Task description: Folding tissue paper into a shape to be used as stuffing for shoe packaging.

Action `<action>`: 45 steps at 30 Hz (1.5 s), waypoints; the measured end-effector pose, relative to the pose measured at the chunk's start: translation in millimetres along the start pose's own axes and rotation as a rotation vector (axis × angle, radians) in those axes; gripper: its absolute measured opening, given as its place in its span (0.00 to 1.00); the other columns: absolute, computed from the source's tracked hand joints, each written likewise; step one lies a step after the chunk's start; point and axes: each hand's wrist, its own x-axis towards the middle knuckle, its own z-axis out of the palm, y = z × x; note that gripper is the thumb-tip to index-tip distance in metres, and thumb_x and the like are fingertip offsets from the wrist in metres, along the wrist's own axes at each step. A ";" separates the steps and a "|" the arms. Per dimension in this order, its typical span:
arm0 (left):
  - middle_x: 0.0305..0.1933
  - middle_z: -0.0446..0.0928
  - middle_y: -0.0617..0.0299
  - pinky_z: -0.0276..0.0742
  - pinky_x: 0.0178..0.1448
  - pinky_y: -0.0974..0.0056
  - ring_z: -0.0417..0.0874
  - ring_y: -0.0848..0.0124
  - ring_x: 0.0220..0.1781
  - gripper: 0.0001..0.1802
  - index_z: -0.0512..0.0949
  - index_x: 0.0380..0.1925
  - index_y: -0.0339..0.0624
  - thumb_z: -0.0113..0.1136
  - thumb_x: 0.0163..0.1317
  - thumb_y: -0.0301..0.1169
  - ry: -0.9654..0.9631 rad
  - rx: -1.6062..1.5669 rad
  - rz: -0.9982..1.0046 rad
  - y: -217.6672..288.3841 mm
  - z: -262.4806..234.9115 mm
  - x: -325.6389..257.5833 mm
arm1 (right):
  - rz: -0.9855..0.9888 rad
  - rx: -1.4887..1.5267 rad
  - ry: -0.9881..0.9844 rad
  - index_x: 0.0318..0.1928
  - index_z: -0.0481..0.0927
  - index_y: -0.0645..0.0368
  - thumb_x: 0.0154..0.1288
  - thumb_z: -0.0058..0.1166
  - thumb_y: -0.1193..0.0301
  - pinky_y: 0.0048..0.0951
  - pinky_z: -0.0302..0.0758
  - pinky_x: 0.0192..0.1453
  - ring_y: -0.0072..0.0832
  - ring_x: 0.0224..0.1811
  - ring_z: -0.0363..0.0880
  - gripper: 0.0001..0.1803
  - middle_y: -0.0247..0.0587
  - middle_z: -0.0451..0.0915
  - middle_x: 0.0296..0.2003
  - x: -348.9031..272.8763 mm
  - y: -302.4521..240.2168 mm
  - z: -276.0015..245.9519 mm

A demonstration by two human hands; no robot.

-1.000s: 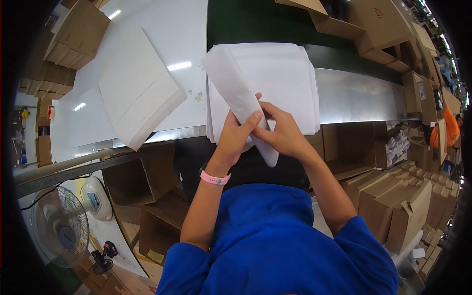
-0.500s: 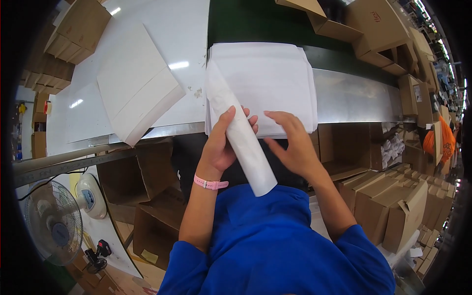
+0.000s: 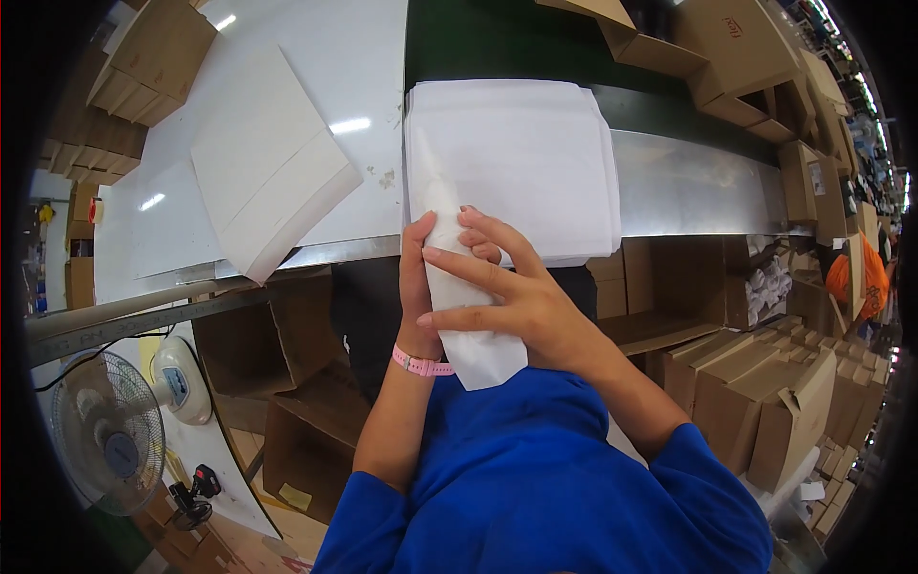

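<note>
A white paper bundle (image 3: 488,362), rolled lengthwise and now flattened, slants between both my hands in front of my blue shirt. My left hand (image 3: 415,292), with a pink strap at its wrist, wraps the bundle from the left and beneath; its fingertips show at the far side. From the right, my right hand (image 3: 526,297) closes over the top, its fingers laid across the paper. Just beyond, the bundle's far end lies over a stack of white sheets (image 3: 535,153), which rests at the table's near edge.
Left of the sheets, a second white stack (image 3: 263,143) lies at an angle on the white tabletop (image 3: 335,57). Open cardboard boxes (image 3: 239,344) stand below the table edge. A fan (image 3: 115,430) is at the lower left. Several cartons (image 3: 736,402) fill the right side.
My right hand has come in from the right and now presses over the paper roll. The roll has flattened and stands a little more upright in view.
</note>
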 end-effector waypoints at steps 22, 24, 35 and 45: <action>0.59 0.86 0.54 0.93 0.62 0.53 0.92 0.61 0.58 0.27 0.80 0.67 0.43 0.59 0.85 0.53 -0.009 0.055 -0.047 4.1 -35.0 -5.5 | 0.124 0.103 0.030 0.65 0.96 0.34 0.66 0.79 0.73 0.60 0.64 0.90 0.57 0.92 0.62 0.28 0.32 0.82 0.80 16.3 5.9 -13.0; 0.65 0.87 0.49 0.92 0.69 0.50 0.92 0.58 0.66 0.29 0.80 0.72 0.43 0.60 0.85 0.52 -0.028 0.047 -0.073 2.6 -32.6 -6.1 | 0.215 0.158 -0.022 0.61 0.98 0.30 0.72 0.77 0.70 0.60 0.61 0.91 0.62 0.95 0.50 0.21 0.39 0.71 0.88 13.2 9.8 -11.9; 0.61 0.87 0.58 0.95 0.60 0.58 0.93 0.66 0.60 0.27 0.79 0.71 0.42 0.66 0.85 0.49 0.162 0.448 -0.119 0.3 -35.6 -19.1 | 0.407 0.189 0.174 0.81 0.83 0.33 0.66 0.84 0.52 0.64 0.62 0.90 0.66 0.96 0.39 0.43 0.55 0.43 0.95 -8.9 20.3 9.5; 0.61 0.86 0.57 0.92 0.57 0.63 0.91 0.69 0.57 0.55 0.77 0.72 0.36 0.64 0.69 0.78 0.094 0.924 -0.202 20.8 -39.8 -24.4 | 0.469 0.125 0.230 0.95 0.52 0.47 0.54 0.89 0.44 0.64 0.58 0.92 0.63 0.95 0.44 0.76 0.60 0.43 0.93 -22.2 39.2 14.4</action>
